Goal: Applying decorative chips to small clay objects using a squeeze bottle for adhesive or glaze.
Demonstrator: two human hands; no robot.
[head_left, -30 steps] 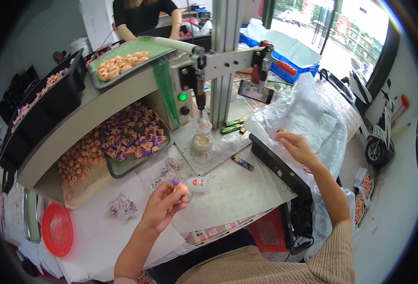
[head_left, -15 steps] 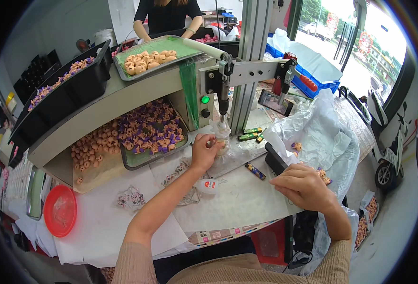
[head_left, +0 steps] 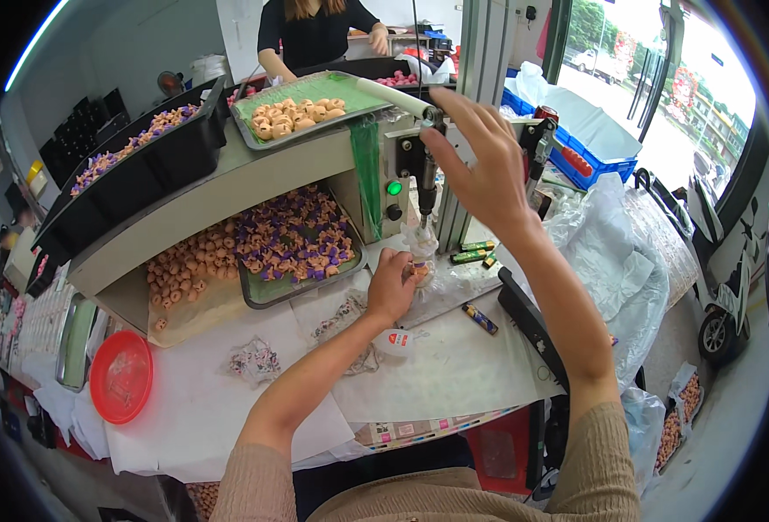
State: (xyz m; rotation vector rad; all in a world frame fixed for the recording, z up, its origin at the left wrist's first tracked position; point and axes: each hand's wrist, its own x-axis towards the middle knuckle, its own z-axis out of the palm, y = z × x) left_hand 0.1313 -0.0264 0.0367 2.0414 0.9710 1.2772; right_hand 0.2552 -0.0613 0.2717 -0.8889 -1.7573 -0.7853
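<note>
One small peach piece (head_left: 419,271) was at the plastic-wrapped fixture (head_left: 421,241) beneath the press spindle (head_left: 426,196), pinched in the grip of the left hand (head_left: 391,289), whose fingertips hid much of it. That hand came in from the near left side, probably so that it could steady the piece while its back stayed out of the spindle's line. The right hand (head_left: 484,161) was raised beside the pivot of the white lever handle (head_left: 393,97), its grip spread, thumb well apart from the fingers; whether it touched the metal could not be told. Just left of the fixture, a tray (head_left: 262,305) of peach-and-purple pieces stood under the shelf, presumably for a short reach. A white bottle (head_left: 395,342) and a dark tube (head_left: 480,318) lay nearer the body, leaving the left forearm a free path over the pale tabletop (head_left: 436,374). Tighter room showed to the right, where the upright column (head_left: 482,52) rose close by the spindle and a black bin wall (head_left: 532,326) bounded the work area, with crumpled clear plastic (head_left: 611,252) beyond it.
</note>
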